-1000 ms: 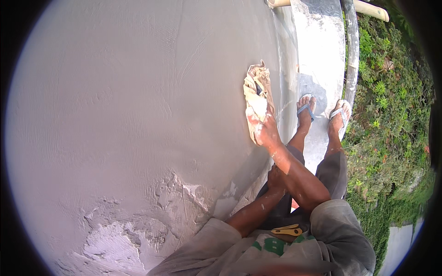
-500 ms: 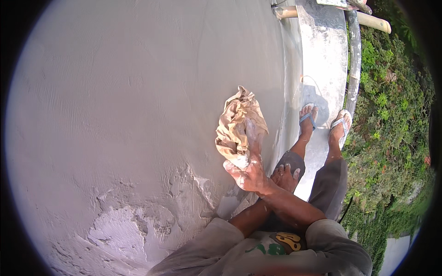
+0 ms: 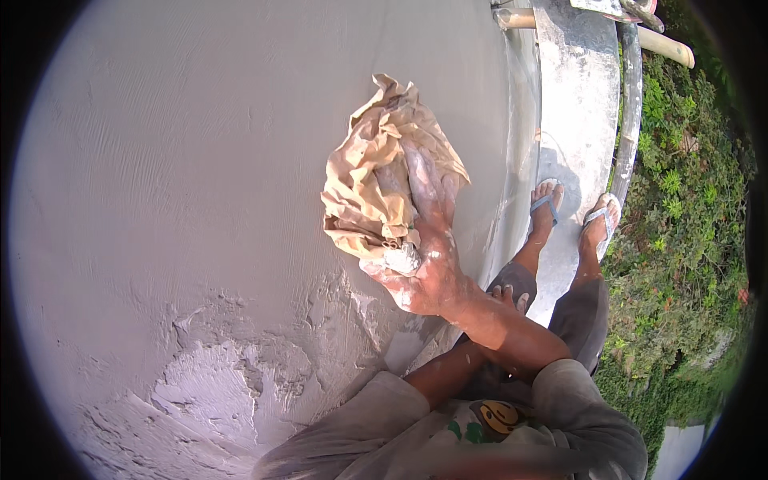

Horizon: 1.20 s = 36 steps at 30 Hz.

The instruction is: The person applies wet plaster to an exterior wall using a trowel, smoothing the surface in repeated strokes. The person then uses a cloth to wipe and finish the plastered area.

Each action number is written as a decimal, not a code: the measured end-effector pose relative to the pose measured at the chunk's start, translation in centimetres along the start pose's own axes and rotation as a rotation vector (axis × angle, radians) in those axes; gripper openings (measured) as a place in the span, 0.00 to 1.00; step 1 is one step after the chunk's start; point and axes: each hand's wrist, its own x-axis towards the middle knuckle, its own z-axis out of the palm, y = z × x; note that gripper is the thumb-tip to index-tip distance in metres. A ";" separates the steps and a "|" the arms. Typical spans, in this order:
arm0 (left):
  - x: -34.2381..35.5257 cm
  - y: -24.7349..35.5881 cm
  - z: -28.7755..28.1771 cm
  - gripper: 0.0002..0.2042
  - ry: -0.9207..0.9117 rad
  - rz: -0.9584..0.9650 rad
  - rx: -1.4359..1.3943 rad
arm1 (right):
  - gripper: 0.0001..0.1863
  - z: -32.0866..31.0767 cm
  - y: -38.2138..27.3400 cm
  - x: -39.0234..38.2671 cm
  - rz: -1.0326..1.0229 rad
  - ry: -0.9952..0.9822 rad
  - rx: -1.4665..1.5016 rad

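My right hand, streaked with whitish residue, grips crumpled brown paper against or just in front of the grey plastered surface. A small pale lump shows beside the thumb. My left hand is mostly hidden behind my right forearm; its fingertips show apart on my dark-trousered leg. The plaster looks smooth higher up, with fine streaks, and is rough and flaky toward the lower edge of the picture.
My sandalled feet stand on a narrow pale plank beside a long pole. Bamboo crosses the plank's far end, near some metal items. Dense green plants lie to the right.
The paper in my right hand has moved left and is more spread out and crumpled, first dropping, then rising. My left hand's fingertips have come into view on my leg.
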 end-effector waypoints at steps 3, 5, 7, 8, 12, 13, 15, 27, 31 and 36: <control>0.7 -1.2 0.4 0.28 -0.116 0.152 0.031 | 0.27 -0.8 5.6 10.6 -0.230 -0.054 -0.469; 0.9 -1.6 1.1 0.27 -0.117 0.120 0.021 | 0.25 -2.6 8.9 13.8 0.325 0.005 -0.131; 1.5 -1.7 1.4 0.27 -0.085 0.119 -0.099 | 0.24 -4.7 10.5 12.6 0.585 0.095 0.359; 1.2 -1.6 1.5 0.28 -0.118 0.136 -0.180 | 0.24 -3.8 9.2 9.2 0.389 0.154 0.192; -0.7 -0.1 1.1 0.26 0.564 0.071 0.068 | 0.32 0.1 -1.5 2.7 -0.058 0.001 0.023; -1.9 -0.3 0.8 0.26 0.436 0.069 0.054 | 0.33 0.2 -3.2 4.0 -0.225 -0.082 -0.171; -1.1 -0.8 -0.4 0.26 0.102 0.073 -0.004 | 0.36 0.2 -2.5 10.9 -0.299 0.021 -0.275; -2.5 -0.6 -0.5 0.22 0.120 0.094 0.076 | 0.26 0.4 -4.7 4.3 -0.145 0.028 -0.144; -0.7 -2.5 1.3 0.22 0.195 0.263 -0.035 | 0.33 -1.3 4.1 18.8 0.326 0.024 -0.129; 0.8 -3.0 1.6 0.22 0.083 0.194 -0.183 | 0.31 -3.2 11.1 2.0 0.820 0.292 0.337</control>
